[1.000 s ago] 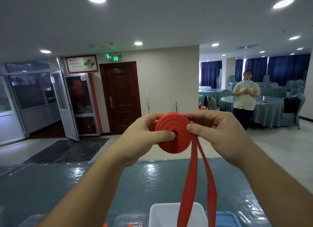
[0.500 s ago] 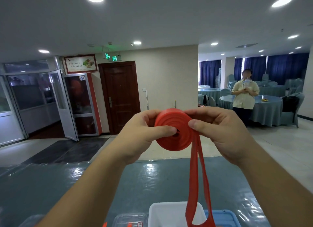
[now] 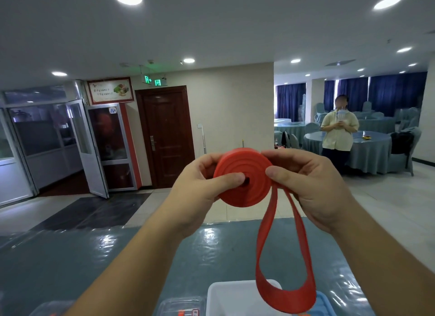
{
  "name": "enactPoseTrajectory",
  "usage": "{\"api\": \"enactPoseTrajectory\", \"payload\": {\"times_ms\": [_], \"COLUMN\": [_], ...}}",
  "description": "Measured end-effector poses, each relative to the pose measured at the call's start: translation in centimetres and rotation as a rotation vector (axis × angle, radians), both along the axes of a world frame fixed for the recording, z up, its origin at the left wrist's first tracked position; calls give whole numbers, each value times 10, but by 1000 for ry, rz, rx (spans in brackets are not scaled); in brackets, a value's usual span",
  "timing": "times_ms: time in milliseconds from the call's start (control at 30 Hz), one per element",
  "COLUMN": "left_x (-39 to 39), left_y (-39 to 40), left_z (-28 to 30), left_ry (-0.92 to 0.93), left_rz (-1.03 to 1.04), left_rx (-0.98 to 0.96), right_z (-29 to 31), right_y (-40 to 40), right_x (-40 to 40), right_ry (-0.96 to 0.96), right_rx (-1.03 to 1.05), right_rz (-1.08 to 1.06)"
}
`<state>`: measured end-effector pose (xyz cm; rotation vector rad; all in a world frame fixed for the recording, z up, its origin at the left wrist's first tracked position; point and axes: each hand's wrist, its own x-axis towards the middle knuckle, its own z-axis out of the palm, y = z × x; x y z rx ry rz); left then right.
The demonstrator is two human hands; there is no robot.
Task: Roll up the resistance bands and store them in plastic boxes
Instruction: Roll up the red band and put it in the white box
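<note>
Between both raised hands sits a red resistance band [image 3: 244,178], mostly wound into a flat coil held up at chest height over the table. Left hand [image 3: 200,193] grips the coil's left side, thumb pressed across the face near the centre hole, other fingers curled behind the rim. Right hand [image 3: 310,186] pinches the coil's right edge, thumb on the front, fingers wrapped over the top and back. Unrolled tail of the band hangs down below the right hand as a loose loop [image 3: 284,294], its bottom dangling over a white plastic box [image 3: 226,299] directly beneath the hands; whether it touches the box, cannot tell. Just right of that box, under the loop, a blue lid or box edge [image 3: 322,299]. Left of the white box, a clear plastic box [image 3: 179,304] with something red inside, partly cut off. All sit on a table under glossy blue-grey cover [image 3: 70,264]. Far beyond the right hand, a person in a pale shirt [image 3: 339,129] stands by a round table with blue cloth [image 3: 372,150]. Beyond the left hand, a dark wooden door [image 3: 167,136].
</note>
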<state>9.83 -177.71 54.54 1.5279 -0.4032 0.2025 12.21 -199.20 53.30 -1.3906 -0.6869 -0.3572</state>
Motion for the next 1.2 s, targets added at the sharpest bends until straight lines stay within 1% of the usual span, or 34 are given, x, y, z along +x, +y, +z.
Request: {"api": "enactPoseTrajectory", "payload": {"times_ms": [33, 67, 167, 233, 300, 400, 433, 467, 533, 567, 600, 700, 767, 833, 933, 1000, 1100, 1133, 1167, 1200], "left_x": [0, 1, 1, 1, 1, 5, 5, 6, 6, 6, 7, 9, 10, 10, 9, 10, 10, 11, 11, 12], "left_y": [-2, -2, 3, 8, 9, 5, 3, 4, 6, 8, 10, 8, 5, 4, 8, 12, 12, 11, 11, 11], "left_z": [-1, -2, 4, 7, 7, -3, -7, -9, -9, -9, -9, -16, -22, -22, -16, -14, -18, -20, -21, -20], "left_ry": [15, 25, 14, -24, -62, -30, -12, -4, -4, -11, -26, -47, -27, -1, 32, 52, 105, 110, 103, 85], "left_rz": [4, 13, 6, -4, 17, 39, 40, 36, 7, 0, 6, 31, 29, 19, -11, -22, -55, -67, -71, -65], "left_rx": [-5, 31, 273, 366, 318, 143, 141, 180, 303, 331, 314, 98, 23, 84, 242, 204, 43, 33, 64, 138], "right_z": [0, 0, 2, 1, 0, -1, -1, -2, -4, -5, -5, -5, -7, -8, -12, -15, -16, -15, -15, -14], "right_y": [0, -1, -1, -1, -2, -3, -3, -3, -1, 1, 1, 1, 1, 1, 4, 7, 9, 8, 8, 9], "right_x": [0, -1, -3, -4, -4, -1, 0, 0, 0, 0, 0, 0, 0, 1, 4, 5, 6, 7, 7, 8], "right_ry": [-3, -8, -19, -16, 7, 31, 36, 36, 26, 22, 18, 23, 17, 25, 38, 49, 86, 85, 78, 73], "right_rx": [-7, -18, -100, -124, -63, -5, -22, -57, -138, -157, -145, -24, -26, -56, -79, -36, 70, 70, 49, 21], "right_rz": [-3, -9, -29, -17, 6, 2, -12, -31, -60, -63, -53, -3, 13, -5, -62, -71, -10, -4, -13, -28]}}
